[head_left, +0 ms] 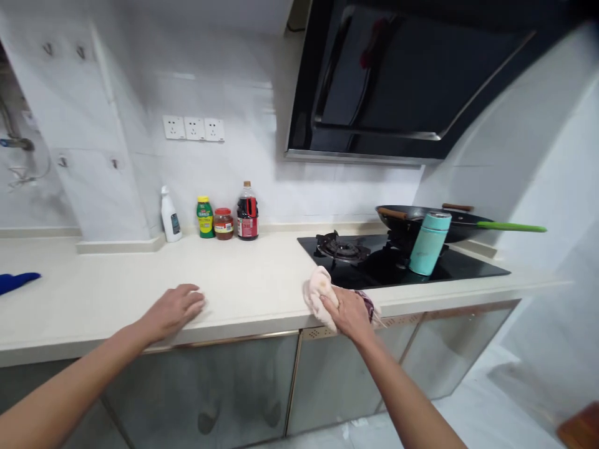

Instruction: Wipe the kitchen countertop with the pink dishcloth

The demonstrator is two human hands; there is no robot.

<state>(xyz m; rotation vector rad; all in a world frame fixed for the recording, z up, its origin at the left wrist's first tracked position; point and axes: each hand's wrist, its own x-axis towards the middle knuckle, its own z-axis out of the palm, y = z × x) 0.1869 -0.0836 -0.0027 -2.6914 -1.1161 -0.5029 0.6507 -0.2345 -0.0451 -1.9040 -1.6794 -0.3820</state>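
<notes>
A pale pink cloth (322,292) is bunched under my right hand (349,312), which grips it at the counter's front edge, just in front of the gas stove. A darker patterned part of the cloth shows past my fingers. Farther left, my left hand (176,307) hangs over or rests on the cream countertop (262,280) near its edge, fingers loosely bent and holding nothing. Whether it touches the surface I cannot tell.
On the black gas stove (374,274) stand a turquoise flask (429,244) and a wok (461,234) with a green-handled utensil (512,227). Along the wall are a white bottle (171,218), a green bottle (204,218), a red-lidded jar (223,226) and a dark sauce bottle (248,215). Overhead hangs a range hood (374,81).
</notes>
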